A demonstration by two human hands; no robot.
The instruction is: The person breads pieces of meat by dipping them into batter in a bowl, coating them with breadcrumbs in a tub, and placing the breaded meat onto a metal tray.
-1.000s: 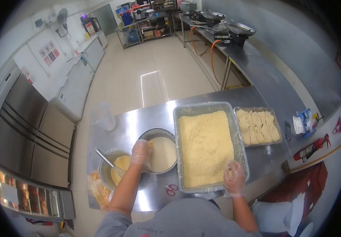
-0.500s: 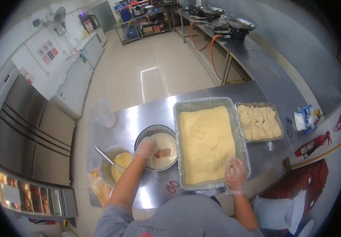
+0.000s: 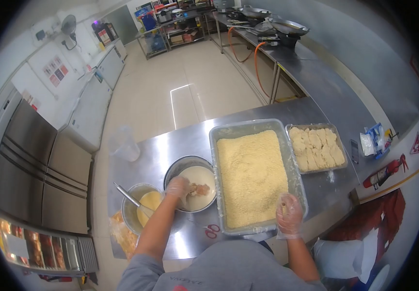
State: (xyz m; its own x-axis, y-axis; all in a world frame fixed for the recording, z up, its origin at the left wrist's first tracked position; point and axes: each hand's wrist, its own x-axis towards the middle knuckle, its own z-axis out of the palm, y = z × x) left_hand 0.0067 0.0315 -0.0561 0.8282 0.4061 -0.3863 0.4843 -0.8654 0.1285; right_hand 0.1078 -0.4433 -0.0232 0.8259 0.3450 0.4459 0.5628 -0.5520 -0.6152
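My left hand (image 3: pixel 178 189), in a clear plastic glove, reaches into a round metal bowl (image 3: pixel 170 169) of pale, creamy batter (image 3: pixel 197 175). Its fingers are closed at one end of a pinkish piece of raw meat (image 3: pixel 200 189) lying partly in the batter. My right hand (image 3: pixel 289 214), also gloved, is at the near right corner of a large grey tub (image 3: pixel 248 127) filled with yellowish crumbs (image 3: pixel 253 174). The right fingers are curled in, with crumbs stuck to the glove; whatever they hold is hidden.
A pot (image 3: pixel 128 213) of yellow liquid with a whisk (image 3: pixel 133 198) stands left, beside a plastic bag (image 3: pixel 123 233). Red-handled scissors (image 3: pixel 212 231) lie near the front edge. A tray of crumbed pieces (image 3: pixel 317 148) sits right; a clear jug (image 3: pixel 124 144) stands at the far left corner.
The meat now shows larger above the batter, at my left fingertips, and my left hand has shifted slightly lower in view. My right hand stays at the tub's corner.
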